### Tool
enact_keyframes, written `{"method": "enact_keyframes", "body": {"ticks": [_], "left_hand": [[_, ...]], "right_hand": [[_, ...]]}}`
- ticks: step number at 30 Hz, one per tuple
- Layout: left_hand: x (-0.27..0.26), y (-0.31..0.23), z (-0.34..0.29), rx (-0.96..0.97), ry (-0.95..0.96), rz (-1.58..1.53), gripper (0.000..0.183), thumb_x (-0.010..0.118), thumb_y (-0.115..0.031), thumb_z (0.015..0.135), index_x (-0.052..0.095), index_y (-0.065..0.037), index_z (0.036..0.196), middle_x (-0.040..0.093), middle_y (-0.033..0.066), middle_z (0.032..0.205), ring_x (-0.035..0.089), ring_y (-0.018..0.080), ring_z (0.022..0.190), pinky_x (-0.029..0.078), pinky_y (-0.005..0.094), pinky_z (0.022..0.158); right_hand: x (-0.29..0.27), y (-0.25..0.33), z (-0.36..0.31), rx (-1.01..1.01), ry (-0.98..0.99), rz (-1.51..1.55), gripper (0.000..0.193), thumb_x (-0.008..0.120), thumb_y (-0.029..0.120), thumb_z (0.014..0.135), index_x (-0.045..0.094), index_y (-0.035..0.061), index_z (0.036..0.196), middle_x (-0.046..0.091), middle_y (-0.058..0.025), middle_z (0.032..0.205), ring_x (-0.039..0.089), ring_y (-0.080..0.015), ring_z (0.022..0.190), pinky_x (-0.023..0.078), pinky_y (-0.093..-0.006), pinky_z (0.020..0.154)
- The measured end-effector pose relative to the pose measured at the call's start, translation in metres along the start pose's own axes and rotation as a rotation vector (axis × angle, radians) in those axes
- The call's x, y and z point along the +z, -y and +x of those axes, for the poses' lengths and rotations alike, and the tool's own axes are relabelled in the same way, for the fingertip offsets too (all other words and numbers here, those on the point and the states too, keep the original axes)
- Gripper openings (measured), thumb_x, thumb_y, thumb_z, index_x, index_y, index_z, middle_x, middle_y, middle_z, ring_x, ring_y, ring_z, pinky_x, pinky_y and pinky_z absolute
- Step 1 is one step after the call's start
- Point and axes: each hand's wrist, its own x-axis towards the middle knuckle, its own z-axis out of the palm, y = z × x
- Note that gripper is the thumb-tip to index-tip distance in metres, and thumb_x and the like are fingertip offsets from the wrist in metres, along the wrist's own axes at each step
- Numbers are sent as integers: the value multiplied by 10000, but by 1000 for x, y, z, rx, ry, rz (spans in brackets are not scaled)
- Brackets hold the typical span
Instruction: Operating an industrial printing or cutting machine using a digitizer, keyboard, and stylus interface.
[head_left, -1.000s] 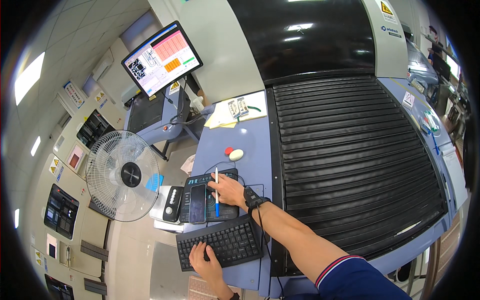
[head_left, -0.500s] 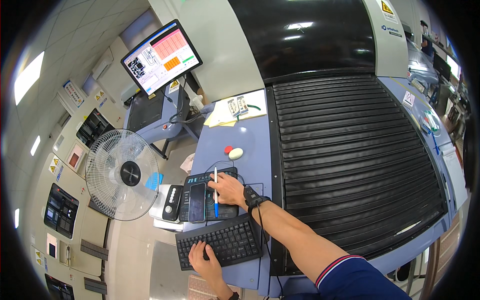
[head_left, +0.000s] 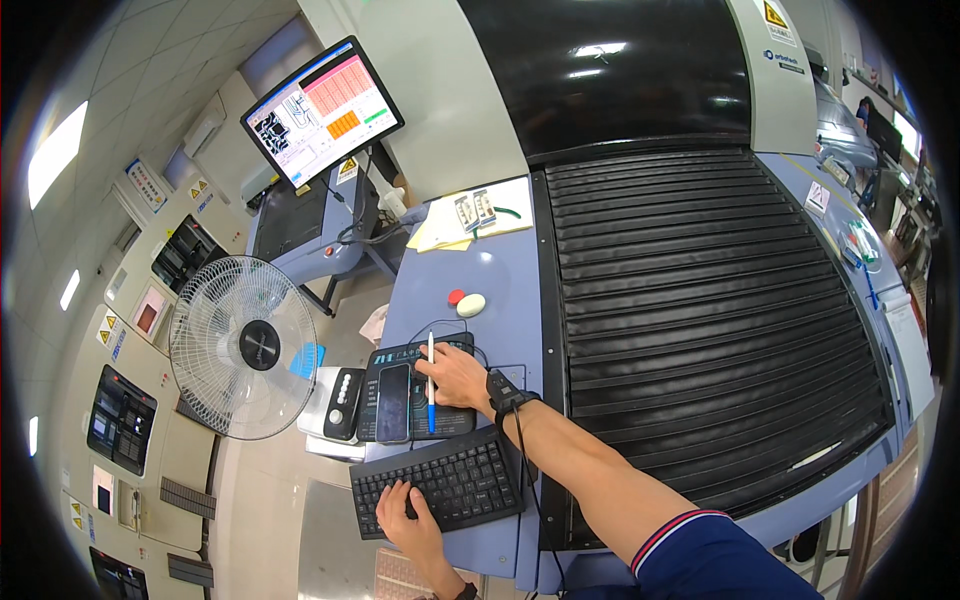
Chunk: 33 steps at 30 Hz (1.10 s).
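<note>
My left hand [head_left: 410, 525] rests at the left end of a black keyboard [head_left: 465, 482], its fingers spread over the keys and holding nothing. Beyond it, my right hand [head_left: 458, 378] is bent over a black printed mat [head_left: 455, 424] with a pen [head_left: 432, 392] held at its fingers. The pen is white with a blue end and points away from me. Whatever lies beneath the right palm is hidden. Left of that hand, a dark smartphone [head_left: 394, 400] lies on the mat. A black band with a cable circles my right wrist.
A monitor [head_left: 322, 112] stands at the far left, above a fan [head_left: 250, 345]. Beyond the mat lie a red round piece [head_left: 456, 297], a pale oval object [head_left: 471, 306] and yellow papers [head_left: 440, 230]. A ribbed black cover [head_left: 700, 340] fills the right side.
Both hands keep nearly the same places, the left on the keyboard and the right on the mat with the pen. The view has shifted very slightly.
</note>
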Motion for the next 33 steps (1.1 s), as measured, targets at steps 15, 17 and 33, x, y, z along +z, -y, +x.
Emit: {"method": "enact_keyframes", "body": {"ticks": [15, 17, 33], "left_hand": [[-2, -30, -11, 229, -30, -120, 118, 690, -17, 852, 726, -1, 962, 730, 166, 1012, 675, 354, 1031, 525, 435, 916], [-4, -55, -23, 288, 96, -418, 72, 714, -39, 805, 727, -45, 875, 736, 114, 908, 704, 316, 887, 541, 418, 818], [13, -225, -60, 1066, 1104, -1080, 229, 643, -207, 947, 706, -3, 1029, 700, 147, 979, 668, 268, 931, 512, 399, 832]], "right_hand": [[3, -2, 1, 57, 5, -3, 355, 720, 85, 742, 608, 52, 1077, 628, -205, 1209, 591, -356, 1143, 504, -428, 989], [2, -5, 0, 47, -23, -12, 354, 719, 86, 743, 607, 49, 1077, 626, -206, 1214, 591, -355, 1144, 504, -428, 989], [2, -4, -2, 68, 9, 6, 355, 751, 146, 741, 607, 37, 1047, 612, -232, 1294, 589, -385, 1189, 503, -437, 1019]]}}
